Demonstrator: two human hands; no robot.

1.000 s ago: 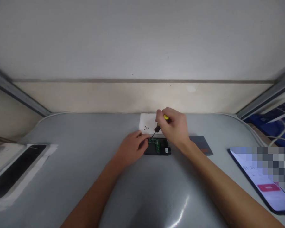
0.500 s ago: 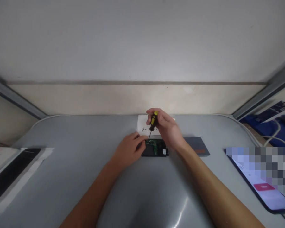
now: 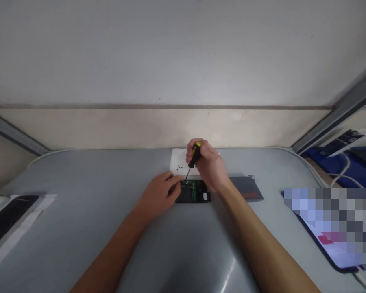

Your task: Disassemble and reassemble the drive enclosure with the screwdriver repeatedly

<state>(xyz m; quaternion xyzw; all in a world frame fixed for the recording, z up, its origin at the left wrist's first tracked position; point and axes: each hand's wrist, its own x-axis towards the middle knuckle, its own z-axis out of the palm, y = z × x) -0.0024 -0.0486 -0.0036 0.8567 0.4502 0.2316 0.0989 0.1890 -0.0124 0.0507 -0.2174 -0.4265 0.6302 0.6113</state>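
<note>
A black, opened phone-like device [image 3: 187,194] with a green circuit board [image 3: 194,190] lies flat on the table in front of me. My left hand [image 3: 161,193] grips its left end between thumb and fingers. In my right hand [image 3: 209,162] is a black and yellow screwdriver [image 3: 195,154], tilted, with its handle up. The screwdriver's tip meets the upper left part of the board, close to my left fingertips. Just behind the device, a white sheet [image 3: 175,156] carries several tiny dark screws [image 3: 179,167], partly hidden by my right hand.
A flat dark grey panel [image 3: 247,189] lies right of the device, under my right wrist. Farther right is a lit phone [image 3: 338,252] with a cable. At the left edge, a black panel [image 3: 12,217] rests on white material. A wall [image 3: 134,126] closes off the table's back.
My right fingers have curled closer around the screwdriver handle, which has turned slightly. The whole scene has shifted a little left in view. My left hand keeps its place on the device.
</note>
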